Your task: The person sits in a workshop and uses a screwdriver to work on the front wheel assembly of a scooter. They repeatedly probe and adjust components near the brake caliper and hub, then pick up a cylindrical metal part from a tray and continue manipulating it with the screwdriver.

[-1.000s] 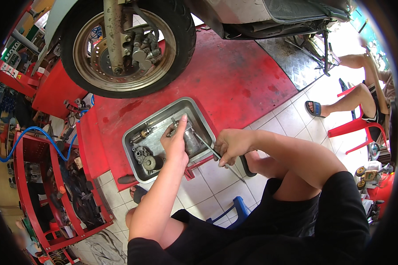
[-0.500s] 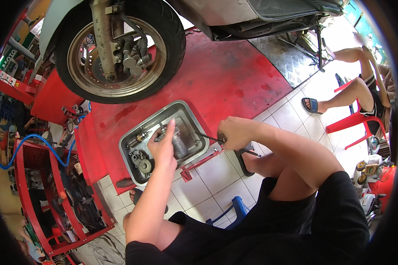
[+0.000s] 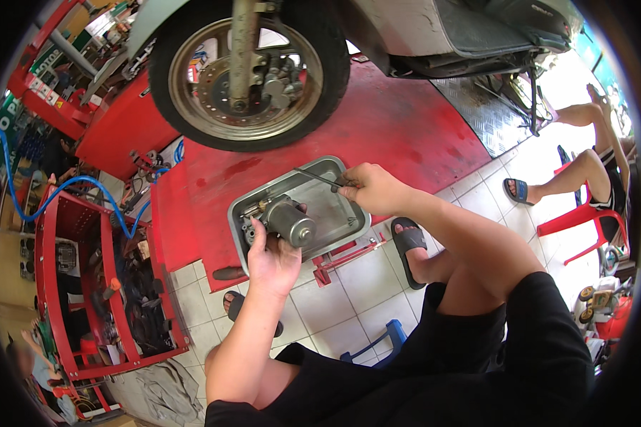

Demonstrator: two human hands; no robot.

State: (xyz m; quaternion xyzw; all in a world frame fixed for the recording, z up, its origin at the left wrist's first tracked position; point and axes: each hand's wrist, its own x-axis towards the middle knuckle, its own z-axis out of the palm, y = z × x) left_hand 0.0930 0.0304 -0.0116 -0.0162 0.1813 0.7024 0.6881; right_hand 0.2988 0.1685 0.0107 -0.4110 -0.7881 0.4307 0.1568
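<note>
My left hand (image 3: 274, 266) is wrapped from below around a grey cylindrical metal motor (image 3: 288, 220), its round end with a small central stub tilted toward me. The motor is held over a rectangular metal tray (image 3: 340, 213). Small metal parts (image 3: 251, 226) lie at the tray's left end, partly hidden by the motor and my hand. Over the tray's right side, my right hand (image 3: 367, 186) pinches a thin dark rod-like tool (image 3: 312, 175). The rod points up and left across the tray's far edge; its exact kind does not show.
The tray rests on a red platform (image 3: 399, 114) beneath a raised scooter's front wheel (image 3: 327, 92). A red shelf cart (image 3: 50, 285) and blue air hose (image 3: 85, 183) are at left. A blue stool (image 3: 392, 341) stands below me; someone sits on a red chair (image 3: 584, 224) at right.
My left hand has lifted and turned the motor, showing its round end. My right hand has swung the rod from pointing down-right to up-left. The whole view has shifted.
</note>
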